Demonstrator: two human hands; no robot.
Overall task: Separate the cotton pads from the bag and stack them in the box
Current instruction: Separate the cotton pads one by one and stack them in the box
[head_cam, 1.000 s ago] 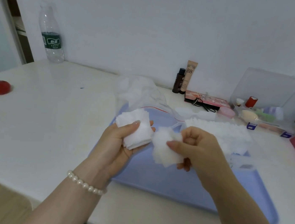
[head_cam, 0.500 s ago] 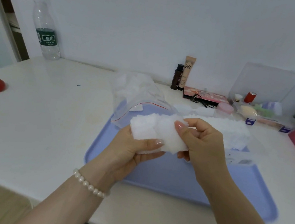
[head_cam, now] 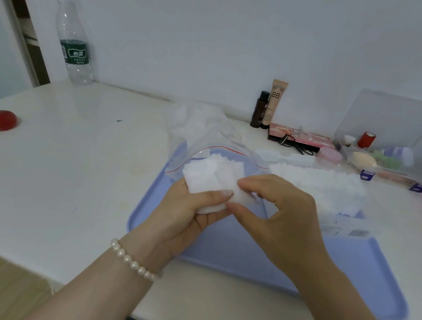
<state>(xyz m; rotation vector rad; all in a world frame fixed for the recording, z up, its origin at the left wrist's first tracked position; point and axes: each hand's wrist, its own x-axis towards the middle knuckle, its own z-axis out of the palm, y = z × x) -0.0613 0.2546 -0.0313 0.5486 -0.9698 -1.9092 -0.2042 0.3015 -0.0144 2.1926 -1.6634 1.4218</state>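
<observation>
I see both hands over the blue tray (head_cam: 221,243) on the white table (head_cam: 70,169). My left hand (head_cam: 184,215) grasps a small stack of cotton pads (head_cam: 206,178), thumb pressed across the front of it, palm under it. My right hand (head_cam: 282,216) pinches the right edge of that same stack between thumb and forefinger; the other fingers curl loose. Left wrist wears a pearl bracelet (head_cam: 131,260).

Just beyond the hands lies the clear zip bag (head_cam: 207,135) with a red seal line, mouth open toward the hands, part on the tray and part on the table; white pads show blurred inside it. Beyond and to the right of my right hand sits a clear box (head_cam: 343,224) on the tray with a row of cotton pads stacked in it (head_cam: 318,183); the box walls are hard to make out.

Far beyond the right hand, by the wall: a dark small bottle (head_cam: 260,110) touching a BB cream tube (head_cam: 274,103), a pink palette (head_cam: 297,137), a pink round jar (head_cam: 330,156), and a clear organiser (head_cam: 382,143) with small cosmetics. Far left of the left hand a red round object (head_cam: 0,120) lies on the table, and a water bottle (head_cam: 74,44) with a green label stands near the wall.
</observation>
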